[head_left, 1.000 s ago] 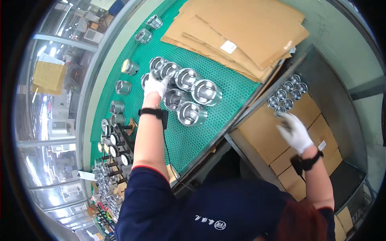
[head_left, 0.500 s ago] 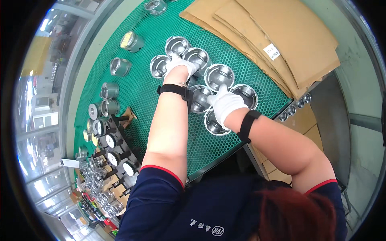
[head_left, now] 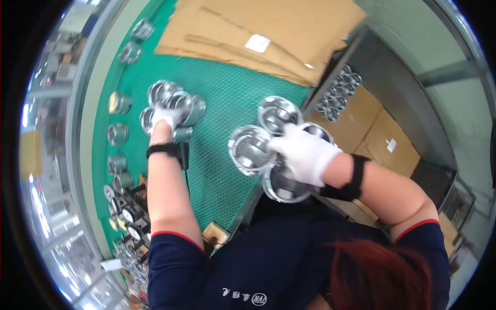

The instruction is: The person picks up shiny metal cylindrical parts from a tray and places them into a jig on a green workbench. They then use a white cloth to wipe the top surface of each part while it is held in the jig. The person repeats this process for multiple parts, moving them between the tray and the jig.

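Observation:
My left hand (head_left: 166, 114), in a white glove, is closed among a cluster of silver metal pistons (head_left: 196, 110) at the left of the green mesh mat (head_left: 217, 98). Its fingers are partly hidden between the pistons. My gloved right hand (head_left: 310, 157) grips a second group of several pistons (head_left: 250, 150), crown side away, hollow skirts facing me. This group hangs near the table's front right edge, apart from the left cluster. The glove covers the inner sides of these pistons.
Brown cardboard sheets (head_left: 289, 31) lie across the far side. Beyond the right edge, lower down, a cardboard-lined bin (head_left: 372, 121) contains more pistons (head_left: 333, 95). Single pistons (head_left: 118, 134) line the mat's left side, with dial gauges (head_left: 128, 214) nearer me.
My view has swung to the right, bringing the bin into sight. The right hand has carried its pistons away from the left cluster, up and toward the right table edge.

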`<state>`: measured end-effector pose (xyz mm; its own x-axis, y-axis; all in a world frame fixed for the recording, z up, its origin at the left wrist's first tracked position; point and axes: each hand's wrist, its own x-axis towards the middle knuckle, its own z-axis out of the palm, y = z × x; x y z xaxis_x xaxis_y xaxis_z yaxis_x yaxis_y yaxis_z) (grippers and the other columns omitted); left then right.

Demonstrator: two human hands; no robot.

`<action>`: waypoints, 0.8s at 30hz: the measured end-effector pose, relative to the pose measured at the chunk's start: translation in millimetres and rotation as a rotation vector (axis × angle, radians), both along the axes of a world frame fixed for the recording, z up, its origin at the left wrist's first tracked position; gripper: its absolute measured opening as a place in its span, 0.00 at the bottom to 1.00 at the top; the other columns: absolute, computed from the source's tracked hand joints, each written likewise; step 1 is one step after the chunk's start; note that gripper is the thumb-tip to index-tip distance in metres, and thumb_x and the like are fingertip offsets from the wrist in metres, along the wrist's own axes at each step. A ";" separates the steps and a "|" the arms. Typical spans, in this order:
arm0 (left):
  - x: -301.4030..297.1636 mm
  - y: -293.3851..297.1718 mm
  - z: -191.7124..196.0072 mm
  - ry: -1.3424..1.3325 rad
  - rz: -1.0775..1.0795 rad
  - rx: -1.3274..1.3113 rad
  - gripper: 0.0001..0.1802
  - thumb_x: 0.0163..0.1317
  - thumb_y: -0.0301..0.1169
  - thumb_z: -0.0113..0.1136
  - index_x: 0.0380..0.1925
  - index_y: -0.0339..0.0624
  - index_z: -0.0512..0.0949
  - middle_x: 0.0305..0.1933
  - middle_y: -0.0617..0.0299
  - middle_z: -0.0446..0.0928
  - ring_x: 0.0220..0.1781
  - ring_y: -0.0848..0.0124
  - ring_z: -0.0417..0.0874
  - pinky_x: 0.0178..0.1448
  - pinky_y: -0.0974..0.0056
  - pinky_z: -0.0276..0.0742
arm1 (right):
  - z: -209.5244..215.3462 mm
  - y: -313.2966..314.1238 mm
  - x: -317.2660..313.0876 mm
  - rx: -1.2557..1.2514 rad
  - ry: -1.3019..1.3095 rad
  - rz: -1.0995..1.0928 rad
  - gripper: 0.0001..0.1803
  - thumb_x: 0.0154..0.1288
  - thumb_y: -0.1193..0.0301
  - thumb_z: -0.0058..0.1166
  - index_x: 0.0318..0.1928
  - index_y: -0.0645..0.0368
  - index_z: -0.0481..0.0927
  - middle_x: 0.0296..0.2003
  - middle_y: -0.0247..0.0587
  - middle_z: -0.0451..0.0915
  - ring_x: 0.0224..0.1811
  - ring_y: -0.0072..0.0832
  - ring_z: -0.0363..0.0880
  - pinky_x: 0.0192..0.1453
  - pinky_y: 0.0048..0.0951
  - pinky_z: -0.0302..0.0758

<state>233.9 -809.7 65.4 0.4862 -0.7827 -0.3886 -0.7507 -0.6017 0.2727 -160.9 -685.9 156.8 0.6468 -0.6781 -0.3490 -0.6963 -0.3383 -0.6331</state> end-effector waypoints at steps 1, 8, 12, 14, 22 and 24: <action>14.9 9.9 -14.0 -0.101 -0.009 -0.008 0.58 0.48 0.40 0.79 0.75 0.32 0.55 0.71 0.47 0.72 0.66 0.60 0.80 0.67 0.63 0.76 | 5.4 14.1 -30.6 0.025 -0.005 -0.028 0.28 0.55 0.68 0.64 0.59 0.53 0.80 0.50 0.61 0.76 0.51 0.54 0.80 0.56 0.48 0.79; -17.5 36.0 -33.9 -0.383 -0.079 0.029 0.25 0.64 0.26 0.60 0.62 0.40 0.73 0.59 0.61 0.81 0.64 0.64 0.80 0.65 0.58 0.78 | -30.3 151.4 -233.0 -0.145 0.021 -0.694 0.28 0.44 0.75 0.65 0.52 0.58 0.82 0.50 0.62 0.77 0.53 0.58 0.77 0.60 0.47 0.76; 5.2 45.9 -38.8 -0.356 0.050 0.009 0.35 0.58 0.32 0.72 0.65 0.40 0.69 0.60 0.54 0.80 0.63 0.58 0.82 0.64 0.62 0.79 | -68.8 230.8 -329.8 -0.096 0.354 -0.946 0.31 0.43 0.77 0.66 0.54 0.60 0.79 0.49 0.61 0.79 0.54 0.58 0.77 0.62 0.46 0.75; -37.9 42.8 -9.9 -0.308 0.091 0.015 0.38 0.55 0.31 0.71 0.67 0.41 0.69 0.65 0.49 0.78 0.69 0.54 0.77 0.71 0.57 0.73 | -74.8 278.6 -361.3 -0.081 0.482 -1.027 0.33 0.43 0.78 0.66 0.57 0.60 0.77 0.49 0.59 0.80 0.53 0.57 0.78 0.61 0.45 0.76; -83.7 12.9 71.6 -0.304 -0.331 -0.118 0.33 0.62 0.39 0.62 0.67 0.40 0.70 0.62 0.41 0.79 0.63 0.45 0.81 0.68 0.49 0.76 | -121.2 405.6 -384.9 0.125 0.270 -1.441 0.35 0.50 0.81 0.66 0.63 0.63 0.74 0.43 0.39 0.84 0.45 0.30 0.83 0.54 0.30 0.80; -82.8 -5.7 66.5 -0.391 -0.569 -0.055 0.29 0.64 0.39 0.61 0.66 0.50 0.74 0.68 0.47 0.75 0.63 0.45 0.81 0.69 0.51 0.76 | -122.2 407.7 -369.3 0.183 0.103 -1.514 0.32 0.51 0.81 0.65 0.60 0.63 0.75 0.41 0.38 0.84 0.42 0.30 0.83 0.52 0.30 0.80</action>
